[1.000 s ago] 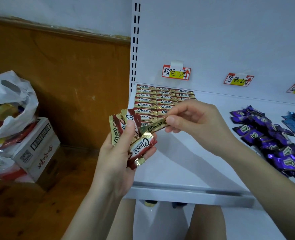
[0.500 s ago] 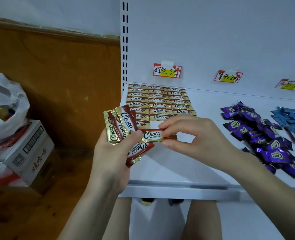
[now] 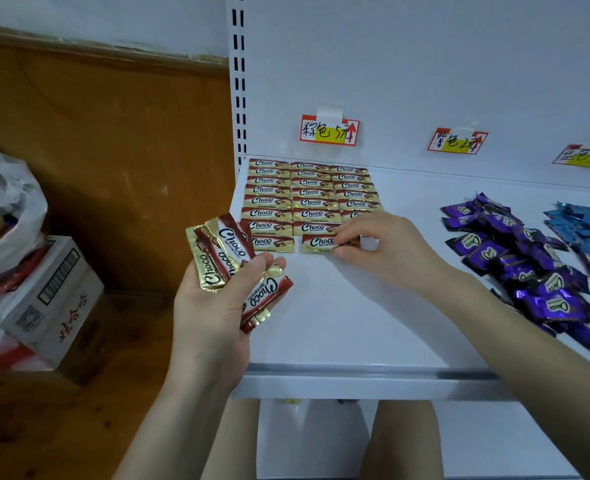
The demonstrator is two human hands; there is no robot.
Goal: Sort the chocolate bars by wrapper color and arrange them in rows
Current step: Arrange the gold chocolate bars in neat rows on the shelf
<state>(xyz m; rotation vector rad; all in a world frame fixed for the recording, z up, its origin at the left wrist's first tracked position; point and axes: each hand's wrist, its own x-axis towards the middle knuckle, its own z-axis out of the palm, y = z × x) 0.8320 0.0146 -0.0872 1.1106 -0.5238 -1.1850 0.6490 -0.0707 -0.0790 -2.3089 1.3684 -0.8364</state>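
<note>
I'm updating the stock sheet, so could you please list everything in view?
laid bars: over twenty, brown-gold, three columns, shelf back left
bar being placed: one, brown-gold, front of middle column
held bars: several, brown-gold, fanned in left-hand grip
purple bars: loose heap, purple, shelf right
blue bars: loose heap, blue, far right
price tags: three, red-yellow, back wall
shelf: one, white, ahead
cardboard box: one, white, lower left
plastic bag: one, white, far left
left-hand grip: one, holds held bars
right-hand grip: one, pinches bar being placed

brown-gold bars (image 3: 309, 194) rowed, purple bars (image 3: 528, 268) heaped
</note>
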